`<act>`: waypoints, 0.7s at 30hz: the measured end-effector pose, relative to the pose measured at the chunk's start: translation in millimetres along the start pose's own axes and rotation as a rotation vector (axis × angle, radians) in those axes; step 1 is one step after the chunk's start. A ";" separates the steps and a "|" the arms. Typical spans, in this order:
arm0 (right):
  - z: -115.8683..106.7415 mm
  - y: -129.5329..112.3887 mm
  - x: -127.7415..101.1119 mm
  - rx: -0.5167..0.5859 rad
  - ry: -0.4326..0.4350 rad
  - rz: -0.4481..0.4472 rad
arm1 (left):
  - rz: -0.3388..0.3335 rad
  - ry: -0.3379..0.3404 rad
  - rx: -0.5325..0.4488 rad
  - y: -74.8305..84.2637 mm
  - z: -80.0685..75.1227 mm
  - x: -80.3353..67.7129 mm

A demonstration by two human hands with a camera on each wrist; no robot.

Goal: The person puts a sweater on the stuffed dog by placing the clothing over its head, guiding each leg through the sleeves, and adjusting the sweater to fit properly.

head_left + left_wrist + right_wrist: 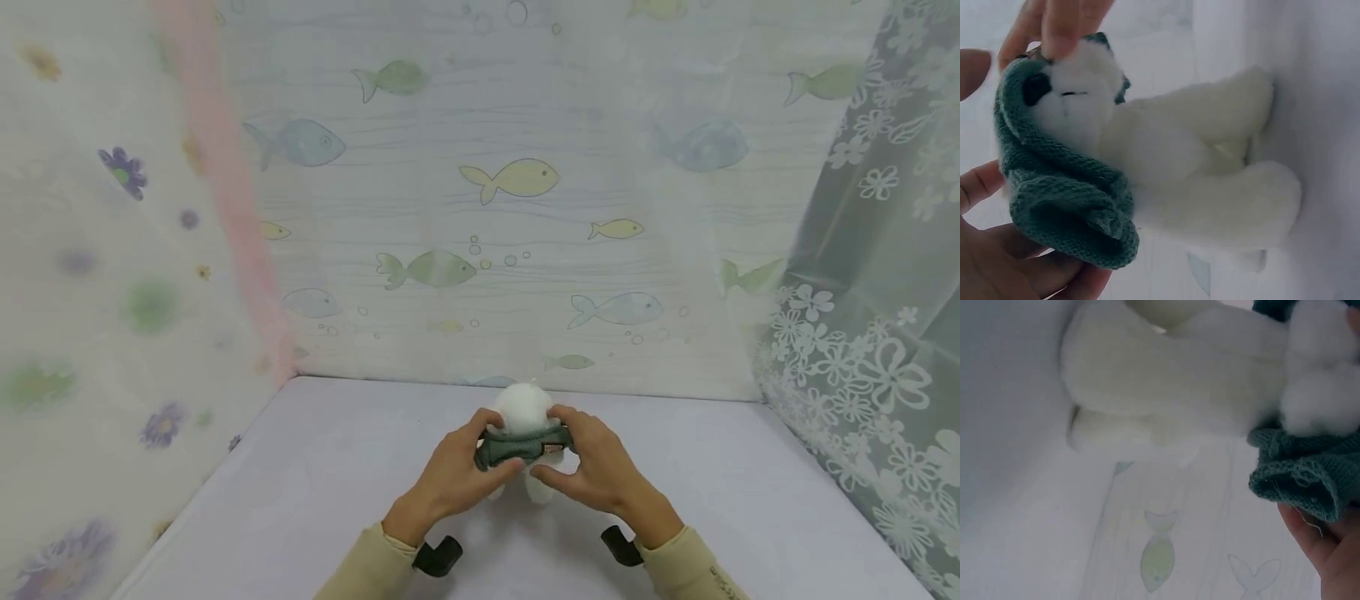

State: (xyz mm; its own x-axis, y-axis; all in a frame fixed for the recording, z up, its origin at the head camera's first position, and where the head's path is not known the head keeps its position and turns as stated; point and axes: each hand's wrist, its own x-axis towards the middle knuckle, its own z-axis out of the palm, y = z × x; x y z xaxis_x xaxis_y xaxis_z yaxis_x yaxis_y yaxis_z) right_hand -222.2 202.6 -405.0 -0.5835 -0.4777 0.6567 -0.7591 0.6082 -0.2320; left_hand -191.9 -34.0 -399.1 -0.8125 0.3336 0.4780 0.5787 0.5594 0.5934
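Observation:
A white plush toy (522, 406) with a round head stands upright on the table between my hands. A green knitted garment (504, 448) with a small label wraps its head; in the left wrist view, it lies across the upper face beside a dark eye (1036, 89). My left hand (459, 468) grips the garment at one side, fingers behind and thumb in front. My right hand (602, 461) holds the other side in the same way. An open sleeve-like end (1297, 484) of the knit shows near my right fingers in the right wrist view.
A white table surface (337, 475) lies under the toy, with a fish-printed curtain (517, 317) behind it. Flowered sheets hang at the left (120, 333) and right (847, 367). Black wrist straps (438, 557) sit below the sleeves.

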 end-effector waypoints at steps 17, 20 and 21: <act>-10.7 7.1 1.2 0.338 -0.188 -0.037 | 0.052 -0.085 -0.061 1.8 -5.5 0.4; -9.8 7.2 1.0 0.319 -0.186 -0.056 | 0.062 -0.083 -0.070 1.7 -4.9 0.8; -9.5 7.0 1.1 0.299 -0.178 -0.056 | 0.071 -0.071 -0.062 1.4 -4.3 1.1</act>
State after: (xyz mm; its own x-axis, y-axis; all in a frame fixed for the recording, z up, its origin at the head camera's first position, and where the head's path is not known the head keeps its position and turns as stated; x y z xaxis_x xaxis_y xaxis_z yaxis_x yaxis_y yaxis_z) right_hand -225.4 212.3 -399.0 -0.5597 -0.6239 0.5453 -0.8269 0.3777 -0.4166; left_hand -191.6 -36.1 -395.0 -0.7712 0.4246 0.4743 0.6362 0.4850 0.6001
